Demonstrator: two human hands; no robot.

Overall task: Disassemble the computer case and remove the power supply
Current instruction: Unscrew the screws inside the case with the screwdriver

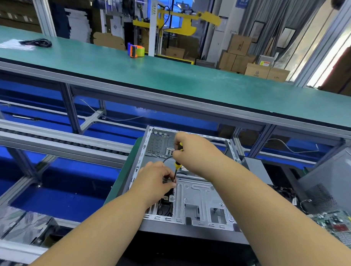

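The right hand [188, 150] grips the yellow-handled screwdriver [177, 164] while the left hand [159, 179] pinches its shaft low inside the open computer case [192, 192] on the desk [117, 190]; keep the tip square, pressing firmly while turning.

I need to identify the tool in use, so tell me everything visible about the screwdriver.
The screwdriver has a yellow and black handle and a thin dark shaft. It stands nearly upright, tip down inside the open computer case. The right hand grips the handle from above; the left hand pinches the shaft low down. Its tip is hidden.
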